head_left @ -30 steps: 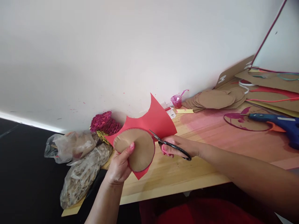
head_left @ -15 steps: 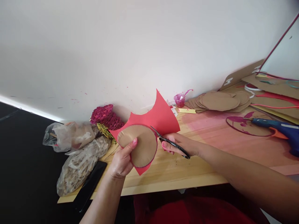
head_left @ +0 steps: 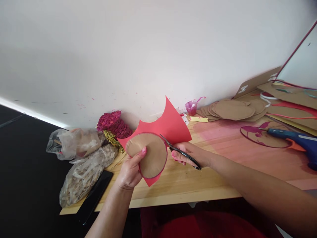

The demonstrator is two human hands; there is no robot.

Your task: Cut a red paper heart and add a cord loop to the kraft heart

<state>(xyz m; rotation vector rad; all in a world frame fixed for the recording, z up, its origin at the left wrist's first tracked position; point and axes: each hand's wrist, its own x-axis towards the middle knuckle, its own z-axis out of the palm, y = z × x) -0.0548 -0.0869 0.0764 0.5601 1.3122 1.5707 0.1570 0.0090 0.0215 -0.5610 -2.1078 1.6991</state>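
A round brown cardboard disc (head_left: 153, 160) lies against a sheet of red paper (head_left: 173, 124), whose edge is cut in curves. My left hand (head_left: 131, 170) pinches the disc and paper together at the lower left, thumb on top of the disc. Black-handled scissors (head_left: 187, 156) are in my right hand (head_left: 189, 153), its fingers wrapped round the handles. The blades meet the red paper at the disc's upper right edge.
Plastic bags (head_left: 85, 175) and a black phone (head_left: 96, 195) are at the left. Magenta flower-like pieces (head_left: 114, 124) stand by the wall. A pink cup (head_left: 191, 108), stacked cardboard discs (head_left: 231, 109) and a blue glue gun (head_left: 294, 135) sit to the right on the wooden table (head_left: 198, 188).
The view has shifted very slightly. Both hands keep their grips, and the scissors stay at almost the same spot on the paper.
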